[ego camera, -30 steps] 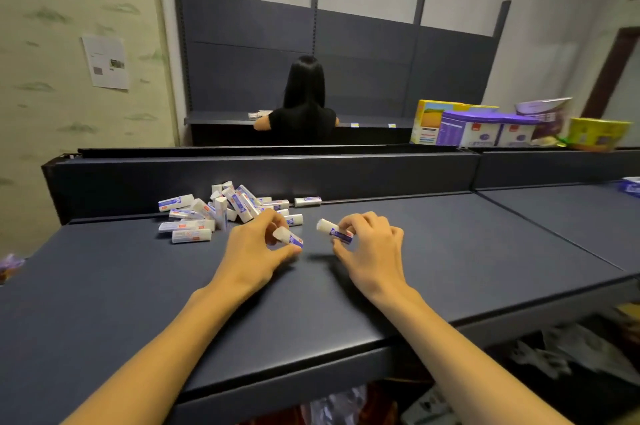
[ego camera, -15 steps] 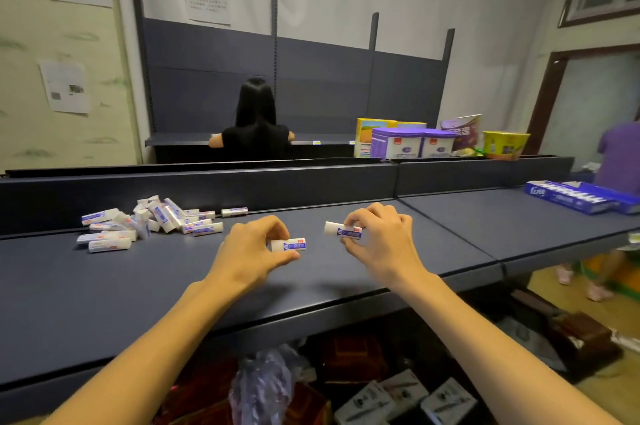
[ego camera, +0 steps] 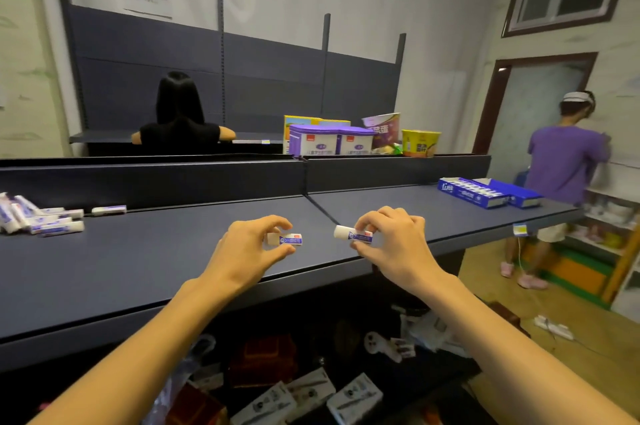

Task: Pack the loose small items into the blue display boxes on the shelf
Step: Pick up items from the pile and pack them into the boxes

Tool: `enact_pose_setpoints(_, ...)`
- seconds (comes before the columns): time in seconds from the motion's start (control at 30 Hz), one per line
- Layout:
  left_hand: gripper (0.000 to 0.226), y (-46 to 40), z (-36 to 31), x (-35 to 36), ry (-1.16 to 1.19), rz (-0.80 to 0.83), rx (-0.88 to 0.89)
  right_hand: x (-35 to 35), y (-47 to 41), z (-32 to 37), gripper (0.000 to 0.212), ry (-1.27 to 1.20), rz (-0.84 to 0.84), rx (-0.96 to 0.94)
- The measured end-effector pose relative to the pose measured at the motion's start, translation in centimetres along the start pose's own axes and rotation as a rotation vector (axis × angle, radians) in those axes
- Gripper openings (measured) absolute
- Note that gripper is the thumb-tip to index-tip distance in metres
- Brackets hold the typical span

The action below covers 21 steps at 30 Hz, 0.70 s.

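**Both hands carrying one small item each, above the shelf**

Head view: L hand [ego camera: 242,251] pinches a small white item w/ blue label [ego camera: 285,239] betw. thumb and forefinger, item lying roughly level, held above the dark shelf top [ego camera: 156,262]. R hand [ego camera: 391,244] pinches a second item [ego camera: 349,234] the same way, fingers curled over its right end, white end pointing left. The two items are near each other but apart, not touching.

Rest of the loose items sit in a pile [ego camera: 38,216] at far left of the shelf, against the back rail, some leaning on others; one stray [ego camera: 109,210] lies just right of the pile. Blue display boxes [ego camera: 488,194] stand at the far right end of the shelf, well apart from both hands; the near one shows a row of white pieces inside, the other cannot be made out.

Behind the back rail: purple-lidded tubs [ego camera: 325,142], a yellow cup [ego camera: 420,143], a carton. One person w/ dark hair [ego camera: 180,116] at a farther shelf, back turned. Another person in a purple shirt [ego camera: 564,161] stands at right beside a doorway. Under the shelf: white boxes [ego camera: 308,393] and bags, dim, detail unclear.
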<state>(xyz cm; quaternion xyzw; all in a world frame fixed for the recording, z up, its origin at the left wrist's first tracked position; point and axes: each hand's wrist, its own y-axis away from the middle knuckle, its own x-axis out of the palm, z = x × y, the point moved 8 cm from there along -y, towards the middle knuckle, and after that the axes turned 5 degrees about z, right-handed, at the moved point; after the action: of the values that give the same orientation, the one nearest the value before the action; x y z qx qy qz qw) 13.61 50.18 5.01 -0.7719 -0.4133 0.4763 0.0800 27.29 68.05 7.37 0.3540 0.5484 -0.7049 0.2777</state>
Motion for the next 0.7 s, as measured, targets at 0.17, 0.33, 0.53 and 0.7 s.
enact_pose_setpoints(0.17, 0.019, -2.9, -2.0, 3.6, -0.026, 0.032, -0.008, -0.3, 0.0, -5.5, 0.022, 0.002, 0.016, 0.064)
enact_pose_setpoints(0.33, 0.019, -6.8, -3.1, 8.2, -0.02, 0.077, -0.02, 0.5, -0.1, -11.3, 0.024, 0.007, 0.058, 0.1)
enact_pose_setpoints(0.53, 0.021, -12.5, -4.8, 14.2, -0.028, 0.128, 0.006, 0.9, -3.2, -19.3, 0.025, -0.026, 0.093, 0.146)
enact_pose_setpoints(0.7, 0.022, -18.2, -5.3, 18.4, -0.082, 0.161, -0.009, 2.2, -6.4, -24.7, 0.026, -0.036, 0.136, 0.132)
